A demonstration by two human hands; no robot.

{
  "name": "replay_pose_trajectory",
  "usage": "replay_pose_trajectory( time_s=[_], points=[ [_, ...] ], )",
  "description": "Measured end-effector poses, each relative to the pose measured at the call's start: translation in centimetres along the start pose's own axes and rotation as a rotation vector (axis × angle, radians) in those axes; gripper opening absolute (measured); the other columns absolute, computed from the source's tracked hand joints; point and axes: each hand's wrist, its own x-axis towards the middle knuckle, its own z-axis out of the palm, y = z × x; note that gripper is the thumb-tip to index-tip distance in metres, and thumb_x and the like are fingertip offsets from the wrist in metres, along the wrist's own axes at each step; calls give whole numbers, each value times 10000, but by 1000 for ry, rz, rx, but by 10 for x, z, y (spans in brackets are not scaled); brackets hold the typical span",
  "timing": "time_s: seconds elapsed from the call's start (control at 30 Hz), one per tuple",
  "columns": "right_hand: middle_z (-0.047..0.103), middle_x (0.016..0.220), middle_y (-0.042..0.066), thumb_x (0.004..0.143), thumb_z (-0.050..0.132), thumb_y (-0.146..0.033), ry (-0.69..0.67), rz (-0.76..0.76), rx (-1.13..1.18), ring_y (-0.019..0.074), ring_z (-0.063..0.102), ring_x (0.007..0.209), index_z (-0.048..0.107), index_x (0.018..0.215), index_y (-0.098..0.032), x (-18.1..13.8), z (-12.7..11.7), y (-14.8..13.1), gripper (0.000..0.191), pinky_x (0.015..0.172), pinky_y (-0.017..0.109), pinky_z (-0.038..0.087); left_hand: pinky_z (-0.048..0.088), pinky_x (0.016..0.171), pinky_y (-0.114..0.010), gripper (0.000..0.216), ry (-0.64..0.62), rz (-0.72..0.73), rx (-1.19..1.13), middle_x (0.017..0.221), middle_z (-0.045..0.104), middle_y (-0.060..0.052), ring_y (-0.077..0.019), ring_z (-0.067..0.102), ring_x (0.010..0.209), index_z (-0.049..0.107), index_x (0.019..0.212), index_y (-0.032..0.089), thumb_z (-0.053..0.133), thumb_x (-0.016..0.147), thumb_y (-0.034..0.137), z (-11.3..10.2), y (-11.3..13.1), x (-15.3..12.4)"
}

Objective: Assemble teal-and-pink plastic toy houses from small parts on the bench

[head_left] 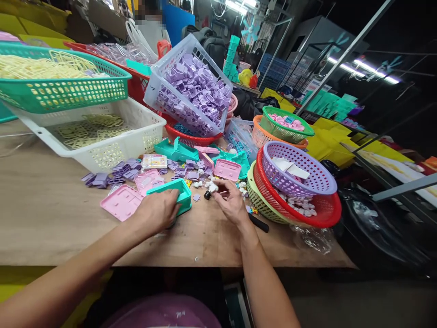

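Observation:
My left hand (159, 207) is closed on the side of a teal plastic box (185, 197) that sits low over the table. My right hand (232, 203) pinches a small white plastic piece (213, 187) between thumb and fingers. Just below that piece is a small black part (207, 195); I cannot tell whether the two are joined. Left of the box lie pink plastic panels (122, 202). A purple chip (196, 197) rests between my hands. Beyond them are another pink panel (227, 169), teal casings (177, 149) and a heap of purple pieces (126, 169).
A white basket (126, 152) and a teal basket (78, 93) of yellow frames stand at left. A tilted clear crate (159, 89) of purple parts stands behind. Stacked round baskets, red (329, 214) and lilac (322, 180), flank my right hand. A black rod (259, 223) lies near my wrist.

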Motion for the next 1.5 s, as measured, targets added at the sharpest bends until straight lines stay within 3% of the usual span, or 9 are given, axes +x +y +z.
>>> replay_pose_trajectory(
  time_s=[0.1, 0.27, 0.57, 0.8, 1.0, 1.13, 1.27, 1.4, 1.5],
  points=[
    [621, 1043, 33, 878, 579, -156, -146, -160, 130, 126, 627, 869, 606, 1164, -210, -7, 14, -31, 292, 791, 256, 546, 417, 620, -305, 319, -24, 1, -198, 840, 681, -95, -247, 651, 750, 563, 937, 180, 342, 958, 409, -12, -12, -1],
    [628, 1009, 73, 886, 552, -94, -259, -398, -9, 180, 595, 948, 616, 1081, -180, -1, 26, -51, 222, 852, 323, 526, 409, 613, -296, 513, -168, 45, -559, 821, 681, -67, -213, 604, 695, 608, 916, 172, 295, 934, 579, -23, -27, 0],
    [545, 1020, 66, 994, 447, -194, -526, -409, -370, 158, 550, 897, 632, 1107, -210, 8, 14, -72, 217, 801, 276, 479, 432, 646, -308, 639, -227, 18, -691, 800, 665, -70, -221, 582, 716, 642, 949, 142, 317, 873, 688, -15, -34, -1],
    [617, 992, 68, 932, 593, -285, -681, -397, -685, 203, 579, 870, 587, 1161, -176, 28, 20, -100, 254, 733, 305, 449, 452, 693, -301, 558, -275, 115, -749, 903, 685, -77, -222, 593, 775, 632, 999, 143, 348, 879, 609, -17, -37, -1],
    [633, 910, 53, 948, 597, -298, -587, -463, -624, 192, 582, 860, 650, 956, -181, 38, 37, -86, 129, 726, 293, 433, 464, 780, -305, 494, -293, 174, -786, 991, 698, -71, -233, 605, 863, 638, 1072, 166, 394, 878, 550, -17, -40, -2],
    [659, 922, 70, 981, 527, -257, -453, -519, -320, 180, 588, 881, 655, 945, -164, 31, 37, -64, 163, 802, 304, 461, 471, 806, -296, 566, -337, 151, -825, 1089, 693, -71, -237, 617, 925, 623, 1157, 166, 384, 883, 600, -17, -44, -4],
    [667, 964, 63, 994, 471, -220, -206, -339, -82, 169, 613, 917, 653, 1032, -183, 19, 22, -42, 189, 832, 303, 479, 469, 780, -277, 584, -371, 135, -821, 1091, 689, -54, -227, 622, 936, 623, 1152, 186, 413, 873, 654, -20, -45, -4],
    [672, 940, 67, 971, 492, -213, -6, -114, -244, 191, 622, 888, 666, 970, -180, 18, 12, -11, 177, 805, 314, 478, 445, 659, -278, 614, -376, 61, -718, 935, 696, -48, -230, 626, 823, 645, 1039, 188, 496, 787, 727, -24, -40, -1],
    [677, 970, 81, 955, 496, -181, -4, -53, -462, 215, 613, 943, 672, 974, -180, 28, 16, 8, 177, 864, 329, 471, 428, 614, -282, 592, -371, 5, -635, 898, 693, -57, -236, 632, 783, 637, 974, 184, 534, 751, 722, -25, -34, 4]
  ],
)
